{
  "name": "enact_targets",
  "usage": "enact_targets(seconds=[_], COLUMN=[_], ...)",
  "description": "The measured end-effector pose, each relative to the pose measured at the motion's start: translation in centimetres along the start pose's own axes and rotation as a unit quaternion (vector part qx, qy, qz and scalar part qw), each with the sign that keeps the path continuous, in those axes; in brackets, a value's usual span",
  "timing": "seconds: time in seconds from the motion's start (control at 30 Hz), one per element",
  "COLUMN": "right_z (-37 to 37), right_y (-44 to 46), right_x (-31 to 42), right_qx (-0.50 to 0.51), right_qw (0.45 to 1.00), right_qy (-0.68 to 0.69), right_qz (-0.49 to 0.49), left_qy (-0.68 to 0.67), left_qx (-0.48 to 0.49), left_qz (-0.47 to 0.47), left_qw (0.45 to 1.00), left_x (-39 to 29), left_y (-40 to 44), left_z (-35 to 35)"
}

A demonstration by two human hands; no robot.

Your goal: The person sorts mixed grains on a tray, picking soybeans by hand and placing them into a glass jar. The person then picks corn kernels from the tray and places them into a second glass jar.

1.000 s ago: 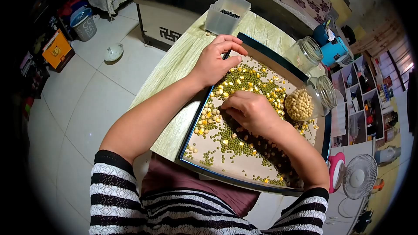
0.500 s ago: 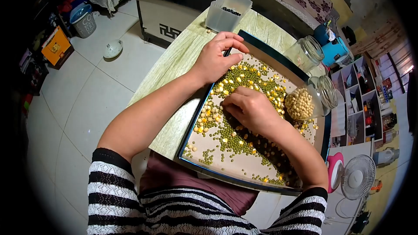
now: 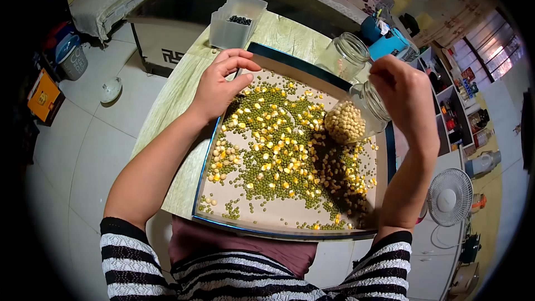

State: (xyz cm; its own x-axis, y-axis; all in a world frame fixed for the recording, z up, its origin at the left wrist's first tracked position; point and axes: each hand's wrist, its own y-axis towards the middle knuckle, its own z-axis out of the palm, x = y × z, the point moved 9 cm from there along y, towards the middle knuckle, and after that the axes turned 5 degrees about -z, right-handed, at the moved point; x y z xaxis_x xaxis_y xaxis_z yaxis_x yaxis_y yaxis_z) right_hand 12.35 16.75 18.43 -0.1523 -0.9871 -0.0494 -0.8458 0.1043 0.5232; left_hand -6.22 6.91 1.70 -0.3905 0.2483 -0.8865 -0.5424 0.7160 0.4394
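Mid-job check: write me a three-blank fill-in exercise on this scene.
1. The hand nearer the fan is the person's ____ one.
2. The small beans strewn most widely across the box are coloured ____.
3. The sleeves are striped in black and ____.
Missing words: right; green; white.

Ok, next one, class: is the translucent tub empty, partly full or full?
Partly full: dark beans show inside the tub, with bare inner wall rising above them.
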Motion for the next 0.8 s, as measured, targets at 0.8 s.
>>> enact_targets(seconds=[0.8], right_z=[14.9], right_y=[-4.1], right_x=[14.0], right_qx=[0.128], right_qw=[0.906], right_qy=[0.327], right_qz=[-0.236], left_qy=[0.025], left_qx=[-0.023], left_qz=[0.017], left_qw=[0.999], left_x=[-0.3], left_y=[-0.2], left_z=[-0.2])
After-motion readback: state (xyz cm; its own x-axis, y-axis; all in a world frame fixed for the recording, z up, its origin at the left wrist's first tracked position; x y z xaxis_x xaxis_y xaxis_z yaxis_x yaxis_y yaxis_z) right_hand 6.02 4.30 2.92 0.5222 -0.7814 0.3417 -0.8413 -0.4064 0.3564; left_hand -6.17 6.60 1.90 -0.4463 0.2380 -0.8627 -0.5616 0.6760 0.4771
